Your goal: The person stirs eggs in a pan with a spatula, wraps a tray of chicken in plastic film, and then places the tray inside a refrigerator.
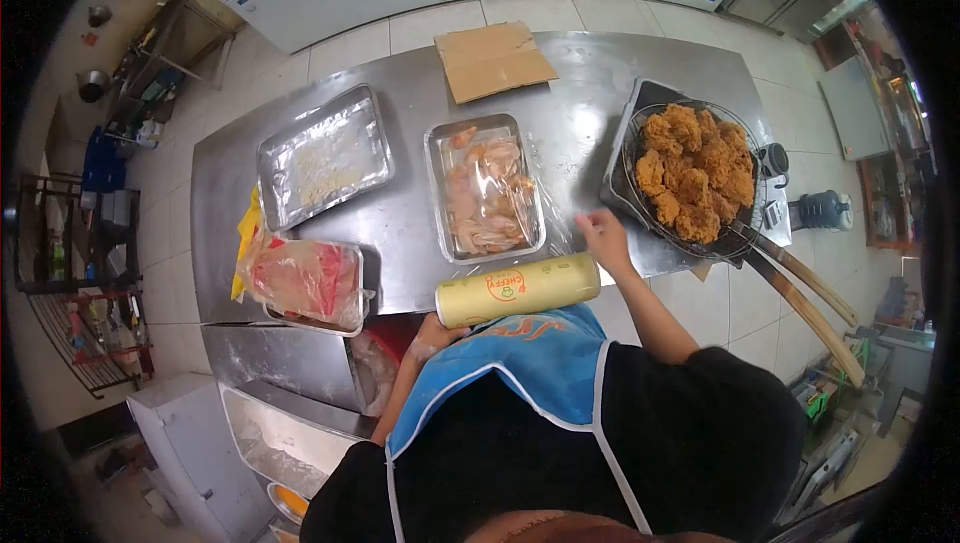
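My left hand (430,334) grips the left end of a yellow cling film box (517,290) printed "CHEFFY", which lies across the table's front edge against my apron. Clear cling film (548,211) stretches over the right part of a metal tray (434,205) in front of me. Pieces of raw, pale pink chicken (487,208) lie in that tray, partly under the shiny film. My right hand (605,240) is just right of the tray, above the box's right end, with thumb and fingers pinched together at the film's loose edge.
Fried chicken (695,171) fills a wire strainer (752,233) with long wooden handles, set over a dark tub at right. A foil-like tray (377,175) with pale residue and a bagged red package (305,278) are at left. Cardboard (495,63) lies at the far edge.
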The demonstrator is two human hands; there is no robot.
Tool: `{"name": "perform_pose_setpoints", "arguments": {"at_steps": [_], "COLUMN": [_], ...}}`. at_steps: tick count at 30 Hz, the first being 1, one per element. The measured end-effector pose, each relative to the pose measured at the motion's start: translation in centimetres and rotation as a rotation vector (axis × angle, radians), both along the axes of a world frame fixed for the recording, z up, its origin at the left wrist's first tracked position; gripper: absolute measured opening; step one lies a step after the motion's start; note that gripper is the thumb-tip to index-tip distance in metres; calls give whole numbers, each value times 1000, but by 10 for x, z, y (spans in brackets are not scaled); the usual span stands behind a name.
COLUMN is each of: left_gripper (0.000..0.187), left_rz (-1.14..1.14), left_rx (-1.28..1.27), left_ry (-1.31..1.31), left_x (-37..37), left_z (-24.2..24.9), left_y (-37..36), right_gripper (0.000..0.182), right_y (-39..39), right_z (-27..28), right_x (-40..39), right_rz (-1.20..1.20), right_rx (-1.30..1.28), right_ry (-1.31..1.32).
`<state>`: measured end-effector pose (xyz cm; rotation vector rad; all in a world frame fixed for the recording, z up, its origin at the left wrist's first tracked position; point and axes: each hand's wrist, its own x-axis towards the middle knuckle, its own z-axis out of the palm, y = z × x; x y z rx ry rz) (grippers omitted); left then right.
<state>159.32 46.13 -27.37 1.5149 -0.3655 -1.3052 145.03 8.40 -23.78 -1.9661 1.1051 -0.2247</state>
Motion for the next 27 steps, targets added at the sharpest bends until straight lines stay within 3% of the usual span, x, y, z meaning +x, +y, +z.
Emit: {"name": "perform_pose_setpoints", "arguments": {"at_steps": [1, 3, 4, 5, 6, 8, 9, 12, 13, 16, 19, 22, 24, 26, 27], "left_gripper": [36, 37, 37, 43, 42, 41, 41, 47, 54, 55, 57, 60, 57, 54, 56], "left_rz": [-36, 258, 406, 425, 362, 219, 234, 165, 170, 325, 341, 146, 175, 117, 282], "left_rx": [10, -95, -146, -173, -149, -96, -63, -180, -145, -371, -310, -76, -342, -534, -699], "left_ry": [-6, 283, 429, 384, 304, 135, 169, -40, -6, -181, -248, -495, -479, -476, -140], "left_x": [3, 11, 10, 11, 8, 12, 18, 25, 29, 54, 81, 124, 153, 195, 218], "left_z": [2, 12, 14, -10, 3, 45, 45, 148, 151, 212, 231, 266, 268, 230, 199], "left_y": [-1, -17, -20, -6, -8, -15, -7, -13, -4, -21, -35, -52, -67, -81, -93], "right_gripper": [49, 55, 55, 53, 52, 48, 47, 47, 48, 52, 55, 54, 51, 44, 42], "right_y": [7, 21, 39, 49, 53, 50, 47, 56, 58, 48, 37, 23, 2, -1, 0], "right_z": [8, -13, -12, -11, -8, 16, 33, 108, 125, 172, 206, 227, 244, 241, 231], "right_x": [-20, -51, -57, -58, -60, -67, -64, -67, -67, -51, -13, 18, 38, 63, 71], "right_rz": [-19, -128, -235, -280, -324, -201, -143, -2, 32, 114, 109, 107, 118, 45, 27], "right_rx": [-2, 448, 568, 609, 649, 707, 730, 739, 723, 652, 569, 563, 721, 674, 597], "right_ry": [101, 72, -128, -205, -283, -149, -96, -473, -531, -658, -759, -926, -896, -916, -940]}}
